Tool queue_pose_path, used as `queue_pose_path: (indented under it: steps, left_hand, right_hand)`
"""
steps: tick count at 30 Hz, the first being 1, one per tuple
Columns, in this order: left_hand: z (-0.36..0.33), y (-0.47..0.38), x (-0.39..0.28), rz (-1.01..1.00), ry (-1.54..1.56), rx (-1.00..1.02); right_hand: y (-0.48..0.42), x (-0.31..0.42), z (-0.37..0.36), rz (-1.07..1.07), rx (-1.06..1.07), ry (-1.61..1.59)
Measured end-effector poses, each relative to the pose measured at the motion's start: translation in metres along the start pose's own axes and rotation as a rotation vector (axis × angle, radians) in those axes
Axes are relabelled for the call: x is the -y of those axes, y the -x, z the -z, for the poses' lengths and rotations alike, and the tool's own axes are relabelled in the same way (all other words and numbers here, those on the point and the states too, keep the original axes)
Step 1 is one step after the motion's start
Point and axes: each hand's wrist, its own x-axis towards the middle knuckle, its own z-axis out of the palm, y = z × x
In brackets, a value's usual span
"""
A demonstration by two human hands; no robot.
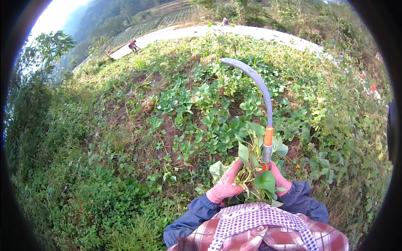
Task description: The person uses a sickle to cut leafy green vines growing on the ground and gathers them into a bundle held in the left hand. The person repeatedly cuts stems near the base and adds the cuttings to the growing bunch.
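Note:
My left hand (226,184), in a pink knit glove, grips a bunch of cut leafy vines (248,175) close to my chest. In my right hand (279,178), also gloved in pink, is a sickle (265,94) with an orange and metal-coloured handle. Its curved grey blade points up and away, its tip bending to the left. Leaves of the bunch lie between both hands and hide most of the right hand's fingers and the lower end of the handle.
Low broad-leaved vines (216,125) spread over reddish soil ahead. Denser weeds (119,194) grow at the left, taller plants at the right. Beyond the patch runs a pale strip (270,33). A person (133,46) bends at its left part; another person (225,21) is farther back.

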Motion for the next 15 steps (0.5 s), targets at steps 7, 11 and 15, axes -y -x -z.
queue_pose_path:
  steps: [7, 11, 15]
  left_hand:
    - [0.008, 0.000, -0.008, 0.125, -0.216, 0.129]
    - [0.019, 0.011, -0.004, 0.109, -0.469, -0.232]
    - [0.067, 0.073, 0.011, 0.071, -0.503, -0.747]
  right_hand:
    - [0.004, 0.016, -0.018, 0.106, 0.069, 0.312]
    - [-0.005, 0.029, -0.016, 0.219, -0.116, 0.538]
    - [-0.008, 0.023, 0.014, 0.186, -0.090, 0.141]
